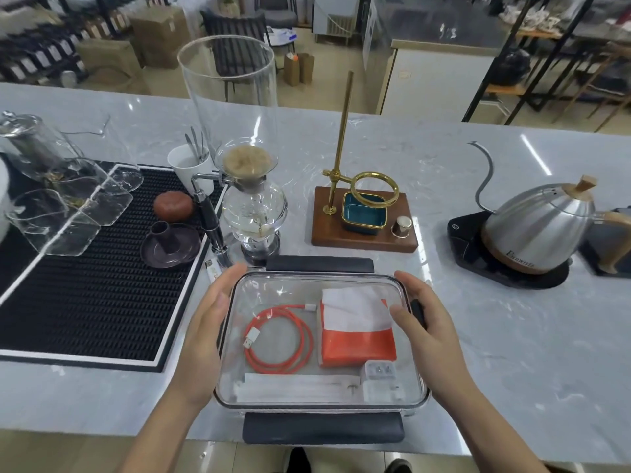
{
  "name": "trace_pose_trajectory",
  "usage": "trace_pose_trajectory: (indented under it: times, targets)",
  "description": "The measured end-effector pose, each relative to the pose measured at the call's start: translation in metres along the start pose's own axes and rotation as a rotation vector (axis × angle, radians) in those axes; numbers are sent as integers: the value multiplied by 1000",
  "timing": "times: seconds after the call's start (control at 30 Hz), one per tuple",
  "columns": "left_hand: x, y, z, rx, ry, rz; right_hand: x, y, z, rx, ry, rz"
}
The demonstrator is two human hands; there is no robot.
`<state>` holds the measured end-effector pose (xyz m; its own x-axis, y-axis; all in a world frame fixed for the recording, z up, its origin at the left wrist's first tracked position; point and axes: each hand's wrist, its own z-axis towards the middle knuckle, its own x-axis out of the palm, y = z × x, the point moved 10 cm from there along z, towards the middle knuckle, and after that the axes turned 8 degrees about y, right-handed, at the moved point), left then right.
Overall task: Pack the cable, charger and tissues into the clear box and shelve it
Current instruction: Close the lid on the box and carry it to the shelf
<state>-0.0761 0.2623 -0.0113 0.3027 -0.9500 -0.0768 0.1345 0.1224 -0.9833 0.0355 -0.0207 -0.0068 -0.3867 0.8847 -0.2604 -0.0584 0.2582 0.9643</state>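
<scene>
Hands (pixel 201 332) (pixel 426 322) flank clear box (pixel 239 387); each grip spread, flat against sides.

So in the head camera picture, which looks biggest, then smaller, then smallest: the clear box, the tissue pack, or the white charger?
1. clear box, biggest: it holds the other two.
2. tissue pack, orange and white.
3. white charger, smallest, in the near right corner.

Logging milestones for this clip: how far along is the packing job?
Done: orange cable, tissue pack and white charger all lie inside the clear box, and the lid looks to be on. In hand: left hand and right hand are at the box's two sides, at the right-side latch. Left: close the dark latches, then shelve; the box sits on the counter.
</scene>
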Motion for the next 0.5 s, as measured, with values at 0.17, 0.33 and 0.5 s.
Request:
trace_pose_trajectory:
  times: [0.17, 0.33, 0.5]
  targets:
    - [1, 0, 0, -1, 4, 18, 1, -5, 0, 12, 1, 4]
    - [1, 2, -1, -5, -8, -1, 1, -8, 0, 17, 2, 17]
    - [0, 10, 0, -21, -3, -21, 2, -10, -2, 24, 4, 4]
